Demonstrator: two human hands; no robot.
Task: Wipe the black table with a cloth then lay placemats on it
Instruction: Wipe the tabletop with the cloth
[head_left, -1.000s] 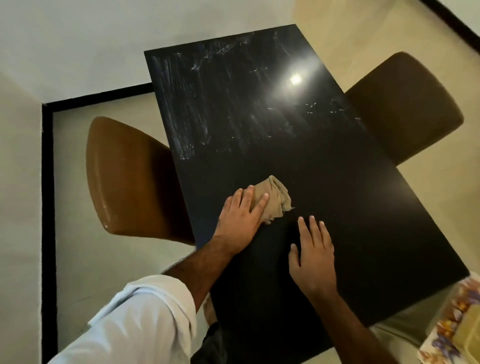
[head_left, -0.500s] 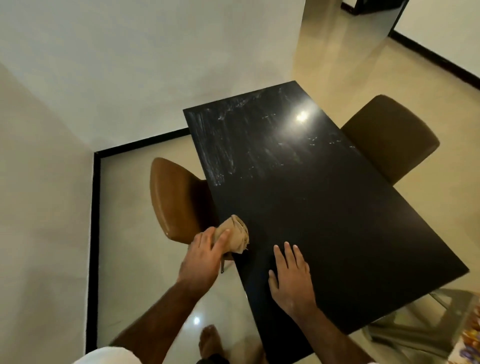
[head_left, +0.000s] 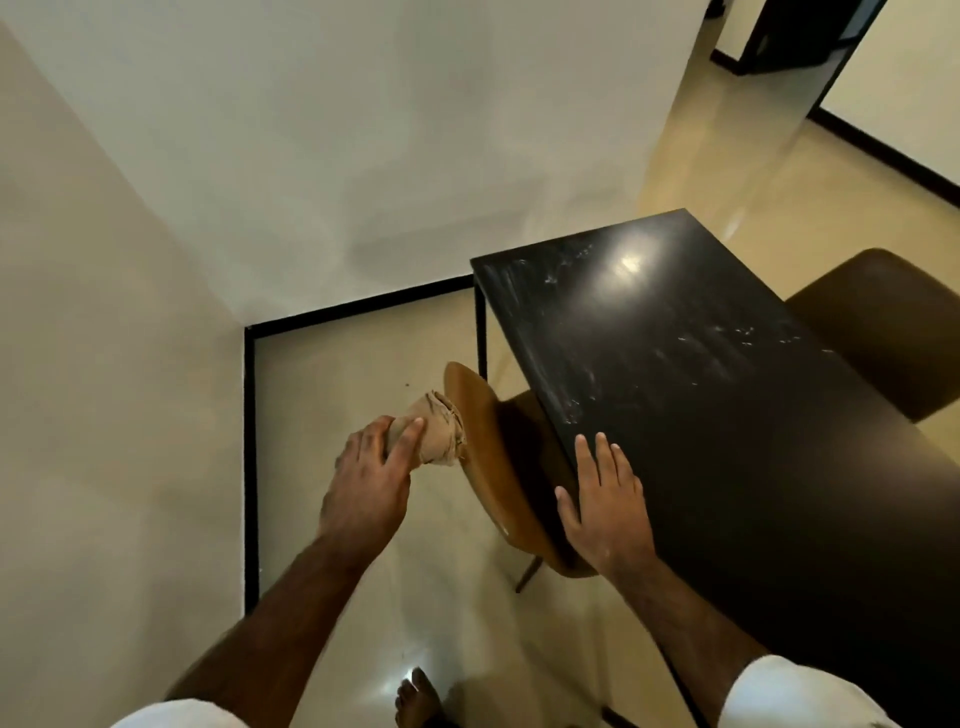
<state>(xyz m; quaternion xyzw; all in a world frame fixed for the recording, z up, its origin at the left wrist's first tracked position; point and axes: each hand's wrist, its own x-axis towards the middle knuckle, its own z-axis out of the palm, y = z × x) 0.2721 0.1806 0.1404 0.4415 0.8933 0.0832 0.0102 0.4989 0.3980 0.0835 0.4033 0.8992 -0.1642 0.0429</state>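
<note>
Tan cloth (head_left: 436, 434) in L hand (head_left: 363, 488) grip, sticking out ahead, off black table (head_left: 727, 415); R hand (head_left: 608, 504) flat.

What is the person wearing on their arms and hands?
White sleeves: the left sleeve and right sleeve show only at the bottom edge, and nothing is worn lower down. The left hand and right hand are bare too, with no gloves, watch or rings that I can see.

table top (head_left: 727, 415): black, glossy, faint stone-like veining, whitish smear streaks at far end. cloth (head_left: 439, 434): tan fabric, crumpled, matt. chair (head_left: 480, 462): smooth tan leather-look shell, slight sheen. floor (head_left: 337, 389): polished cream tile, reflective. wall (head_left: 363, 130): matt paint.
</note>
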